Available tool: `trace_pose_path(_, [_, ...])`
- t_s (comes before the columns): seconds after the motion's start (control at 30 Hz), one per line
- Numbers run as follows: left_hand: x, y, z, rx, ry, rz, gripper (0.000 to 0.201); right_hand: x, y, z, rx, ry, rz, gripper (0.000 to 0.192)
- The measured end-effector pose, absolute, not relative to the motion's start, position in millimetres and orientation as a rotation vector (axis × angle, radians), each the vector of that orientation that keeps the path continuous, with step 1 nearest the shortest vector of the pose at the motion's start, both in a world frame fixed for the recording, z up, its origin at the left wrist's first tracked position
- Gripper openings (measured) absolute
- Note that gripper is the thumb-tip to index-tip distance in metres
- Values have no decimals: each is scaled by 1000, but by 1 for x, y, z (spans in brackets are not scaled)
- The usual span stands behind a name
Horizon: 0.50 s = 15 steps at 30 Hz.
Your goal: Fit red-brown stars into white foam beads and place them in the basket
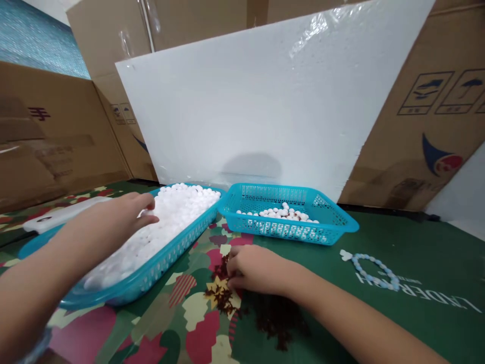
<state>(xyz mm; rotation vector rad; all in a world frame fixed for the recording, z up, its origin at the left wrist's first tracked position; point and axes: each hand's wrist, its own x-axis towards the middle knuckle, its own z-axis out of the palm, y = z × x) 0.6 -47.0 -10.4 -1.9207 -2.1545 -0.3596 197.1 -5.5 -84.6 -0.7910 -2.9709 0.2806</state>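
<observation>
The left hand (125, 215) is positioned over the large blue basket (166, 260), with fingertips curled loosely down onto the white balls (178, 207) heaped inside. Whether a ball is pinched between the fingers cannot be determined. This basket lies tilted, its near long rim running diagonally toward the lower left, and its far end stands just beside the small blue basket (326, 222).

The small basket holds a shallow cluster of white balls (282, 212) at its centre, leaving free floor along its mesh walls.

The right hand (257, 268) rests on the patterned table cover (397, 323), fingers bent inward and pressed together at a pile of dark red pieces (223, 296). The grasp itself is hidden by the fingers.

A white foam board (265, 101) leans behind both baskets, closing off the rear. Cardboard boxes (435, 116) flank it. The green area to the right is open apart from a light blue bead loop (373, 270).
</observation>
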Motion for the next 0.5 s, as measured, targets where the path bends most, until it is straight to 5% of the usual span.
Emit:
trace_pose_path(0.2, [55, -64, -36, -2210, -1960, -1360, 15, 204, -4, -75, -858, -2836, 274, 13])
trace_pose_path(0.5, [86, -34, -73, -2445, -2012, -1928, 9, 219, 0, -65, -925, -2677, 390, 12])
